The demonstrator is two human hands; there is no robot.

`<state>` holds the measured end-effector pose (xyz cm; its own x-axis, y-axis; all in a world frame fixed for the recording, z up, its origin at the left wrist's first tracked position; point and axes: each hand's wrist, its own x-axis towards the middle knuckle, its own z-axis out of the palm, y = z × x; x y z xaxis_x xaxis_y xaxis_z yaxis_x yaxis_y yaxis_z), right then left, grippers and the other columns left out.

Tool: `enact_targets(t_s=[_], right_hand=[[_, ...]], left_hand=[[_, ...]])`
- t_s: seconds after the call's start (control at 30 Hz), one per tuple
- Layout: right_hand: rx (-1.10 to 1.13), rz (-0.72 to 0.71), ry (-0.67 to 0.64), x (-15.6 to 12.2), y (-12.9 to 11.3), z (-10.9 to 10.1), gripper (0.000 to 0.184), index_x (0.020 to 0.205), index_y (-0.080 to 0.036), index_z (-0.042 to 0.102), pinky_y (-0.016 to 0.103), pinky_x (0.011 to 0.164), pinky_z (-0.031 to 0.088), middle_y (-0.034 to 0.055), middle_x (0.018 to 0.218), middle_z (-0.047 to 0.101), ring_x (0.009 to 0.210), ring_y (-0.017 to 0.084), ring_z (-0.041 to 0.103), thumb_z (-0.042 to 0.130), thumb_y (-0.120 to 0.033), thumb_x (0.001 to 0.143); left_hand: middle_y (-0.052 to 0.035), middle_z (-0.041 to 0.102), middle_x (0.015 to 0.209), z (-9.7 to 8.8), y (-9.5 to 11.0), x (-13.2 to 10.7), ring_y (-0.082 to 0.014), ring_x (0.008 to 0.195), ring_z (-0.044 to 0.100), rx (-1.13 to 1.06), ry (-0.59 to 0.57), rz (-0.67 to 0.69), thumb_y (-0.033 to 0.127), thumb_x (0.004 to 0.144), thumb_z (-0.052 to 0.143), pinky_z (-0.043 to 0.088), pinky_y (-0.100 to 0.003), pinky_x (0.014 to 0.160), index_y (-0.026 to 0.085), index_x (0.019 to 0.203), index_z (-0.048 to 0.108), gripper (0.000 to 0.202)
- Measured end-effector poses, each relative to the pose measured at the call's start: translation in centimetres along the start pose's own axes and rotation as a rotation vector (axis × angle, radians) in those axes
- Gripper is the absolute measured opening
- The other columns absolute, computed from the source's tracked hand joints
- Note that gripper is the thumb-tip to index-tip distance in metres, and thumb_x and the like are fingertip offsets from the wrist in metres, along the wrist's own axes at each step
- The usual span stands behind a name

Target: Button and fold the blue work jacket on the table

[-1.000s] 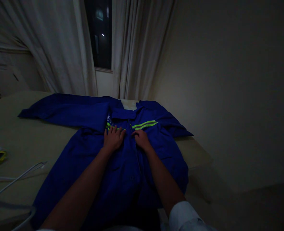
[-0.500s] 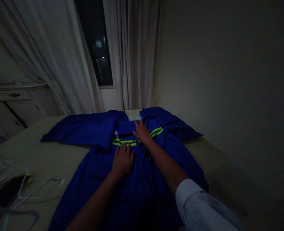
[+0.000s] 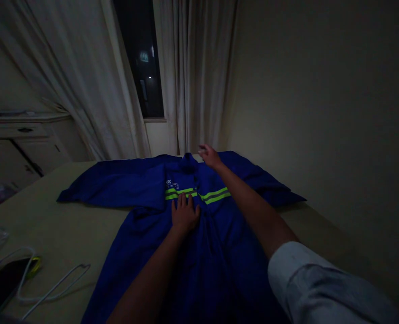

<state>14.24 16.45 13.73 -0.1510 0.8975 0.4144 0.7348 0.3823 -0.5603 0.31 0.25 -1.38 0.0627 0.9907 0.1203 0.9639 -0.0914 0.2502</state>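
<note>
A blue long-sleeved work garment (image 3: 186,270) lies front up with its sleeves spread to both sides. Across its chest run yellow-green reflective stripes (image 3: 216,195), and white lettering sits above the left one. My left hand (image 3: 185,213) rests flat on the chest just below the stripes, fingers spread. Raised over the far edge, just right of the collar (image 3: 188,163), is my right hand (image 3: 210,156). Its fingers are loosely bent and apart, with nothing visible in them. The lower part of the garment fades into darkness.
The garment lies on a pale table (image 3: 94,234). A white cable (image 3: 56,294) and a dark flat object (image 3: 8,281) with a yellow edge lie at the near left. Behind stand curtains (image 3: 202,81), a dark window (image 3: 143,67) and a cabinet (image 3: 24,139); a wall (image 3: 304,112) rises at right.
My right hand has moved from the chest up and away past the collar. The folded chest and collar area now lies flatter, showing the lettering and collar. My left hand stays on the chest.
</note>
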Motion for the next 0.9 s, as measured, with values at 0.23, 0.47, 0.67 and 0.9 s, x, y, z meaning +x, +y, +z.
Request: enact_targets(t_s=[0.23, 0.47, 0.67, 0.9], right_hand=[[-0.246, -0.034, -0.484, -16.1, 2.2, 2.1, 0.039, 0.110, -0.022, 0.066, 0.028, 0.072, 0.047, 0.0043, 0.094, 0.075, 0.083, 0.023, 0.070, 0.085, -0.030, 0.077], [-0.383, 0.170, -0.278, -19.5, 0.7, 4.7, 0.032, 0.120, -0.024, 0.059, 0.038, 0.082, 0.050, 0.0156, 0.121, 0.069, 0.103, 0.031, 0.070, 0.065, -0.021, 0.089], [-0.151, 0.258, -0.059, -20.1, 3.9, 5.5, 0.022, 0.102, -0.021, 0.066, 0.033, 0.088, 0.051, 0.0072, 0.102, 0.073, 0.099, 0.024, 0.069, 0.074, -0.029, 0.083], [0.273, 0.166, 0.034, -19.3, 6.5, 5.8, 0.009, 0.082, -0.019, 0.070, 0.033, 0.090, 0.053, 0.0053, 0.096, 0.072, 0.093, 0.021, 0.069, 0.074, -0.027, 0.082]], left_hand=[[-0.0099, 0.057, 0.157, -0.5, -1.5, 0.8, -0.0283, 0.146, 0.051, -0.158, 0.012, 0.196, 0.021, 0.100, 0.038, 0.018, -0.066, 0.126, 0.027, 0.144, 0.059, 0.049], [-0.0135, 0.067, 0.144, -0.9, 0.0, 0.7, -0.0306, 0.140, 0.057, -0.203, -0.013, 0.073, 0.019, 0.099, 0.041, 0.017, -0.073, 0.123, 0.024, 0.130, 0.065, 0.039], [-0.0106, 0.069, 0.142, -0.3, 0.3, -0.7, -0.0294, 0.136, 0.058, -0.252, 0.083, 0.129, 0.027, 0.099, 0.047, 0.016, -0.069, 0.125, 0.027, 0.125, 0.069, 0.035], [-0.0062, 0.075, 0.127, -0.5, -0.3, -0.6, -0.0298, 0.128, 0.061, -0.264, 0.051, 0.199, 0.029, 0.094, 0.058, 0.017, -0.068, 0.120, 0.030, 0.106, 0.074, 0.020]])
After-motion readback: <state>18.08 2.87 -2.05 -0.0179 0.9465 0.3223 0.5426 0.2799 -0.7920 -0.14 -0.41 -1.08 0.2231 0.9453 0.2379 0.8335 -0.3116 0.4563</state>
